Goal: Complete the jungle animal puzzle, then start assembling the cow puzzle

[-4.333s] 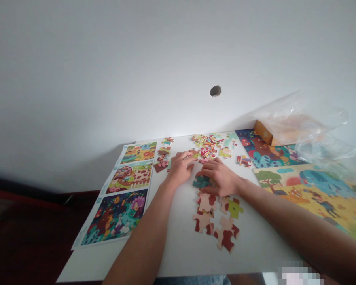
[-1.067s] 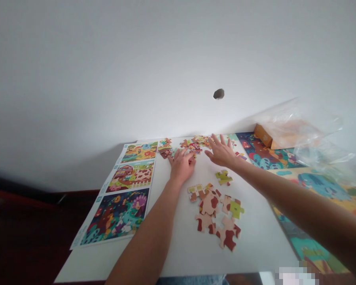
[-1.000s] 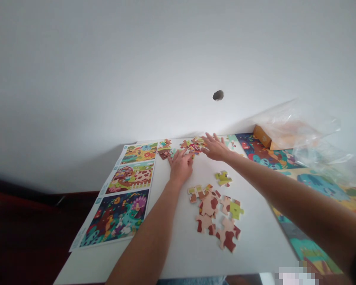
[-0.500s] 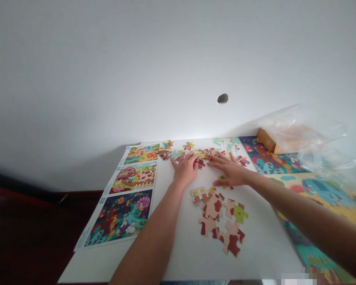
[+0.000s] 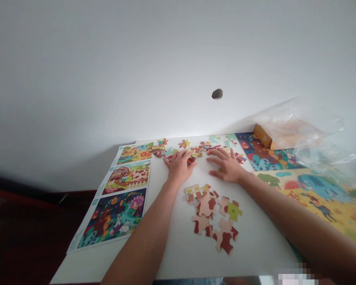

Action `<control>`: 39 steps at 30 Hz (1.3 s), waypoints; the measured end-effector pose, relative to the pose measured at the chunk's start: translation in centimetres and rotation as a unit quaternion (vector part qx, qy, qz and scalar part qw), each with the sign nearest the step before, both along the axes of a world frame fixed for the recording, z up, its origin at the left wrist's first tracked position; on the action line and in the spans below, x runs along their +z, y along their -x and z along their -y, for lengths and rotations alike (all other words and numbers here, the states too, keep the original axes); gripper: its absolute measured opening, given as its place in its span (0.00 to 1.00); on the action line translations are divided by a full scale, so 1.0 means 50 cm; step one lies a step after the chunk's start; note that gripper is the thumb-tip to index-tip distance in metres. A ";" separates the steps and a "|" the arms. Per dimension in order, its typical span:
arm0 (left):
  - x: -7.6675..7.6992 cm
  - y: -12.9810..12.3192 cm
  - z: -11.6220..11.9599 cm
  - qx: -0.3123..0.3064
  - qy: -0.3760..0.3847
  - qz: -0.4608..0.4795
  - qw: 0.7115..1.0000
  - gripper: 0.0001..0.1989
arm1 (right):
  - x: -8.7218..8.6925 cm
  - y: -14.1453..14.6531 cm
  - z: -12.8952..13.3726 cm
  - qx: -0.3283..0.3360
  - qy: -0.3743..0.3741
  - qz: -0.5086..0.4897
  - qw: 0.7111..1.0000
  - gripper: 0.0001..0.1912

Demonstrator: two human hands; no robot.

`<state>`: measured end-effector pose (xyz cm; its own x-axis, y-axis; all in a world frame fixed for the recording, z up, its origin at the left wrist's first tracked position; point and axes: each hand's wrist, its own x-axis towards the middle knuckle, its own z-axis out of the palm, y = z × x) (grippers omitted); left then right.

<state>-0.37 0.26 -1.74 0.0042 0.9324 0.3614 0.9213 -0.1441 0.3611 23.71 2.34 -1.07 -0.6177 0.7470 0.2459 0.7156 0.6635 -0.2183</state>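
Note:
My left hand [image 5: 180, 168] lies palm down with its fingers spread over colourful jigsaw pieces [image 5: 191, 160] at the far side of the white table. To its right, my right hand [image 5: 227, 168] is also spread, fingertips at the scattered jigsaw pieces [image 5: 206, 146] and thumb held apart. A greenish piece [image 5: 220, 170] shows partly beneath that palm. Nearer to me, between my forearms, sits a loose cluster of pink-and-brown spotted jigsaw pieces [image 5: 207, 204]. Some of them look joined, and a joined piece with a green part [image 5: 233, 210] lies at its right.
A sheet with three printed pictures [image 5: 127, 178] lies at the left. On the right are a dark picture puzzle [image 5: 261, 160], a yellow one with a blue elephant [image 5: 302, 198], an orange box [image 5: 262, 135] and a clear plastic bag [image 5: 311, 118]. The wall [image 5: 166, 79] borders the table's back.
The view has shifted slightly. My right hand has slid a little away from me, its thumb farther forward, and it now covers more of the greenish piece. My left hand has stayed nearly in place.

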 end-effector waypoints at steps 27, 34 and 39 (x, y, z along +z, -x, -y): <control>0.016 -0.005 0.012 -0.141 0.021 0.018 0.990 0.24 | 0.001 0.010 -0.005 -0.030 0.017 -0.029 0.999 0.27; 0.012 0.000 0.007 -0.212 -0.005 0.092 0.973 0.20 | 0.017 0.012 0.007 0.072 0.030 -0.043 0.996 0.26; 0.000 0.009 -0.007 -0.188 -0.059 0.134 0.971 0.14 | 0.014 0.010 -0.002 0.037 -0.026 -0.064 0.997 0.18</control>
<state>-0.84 0.62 -1.71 0.2278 0.8352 0.5006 0.6702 -0.5074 0.5416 23.23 2.44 -0.37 -0.6321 0.6848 0.3627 0.6328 0.7263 -0.2684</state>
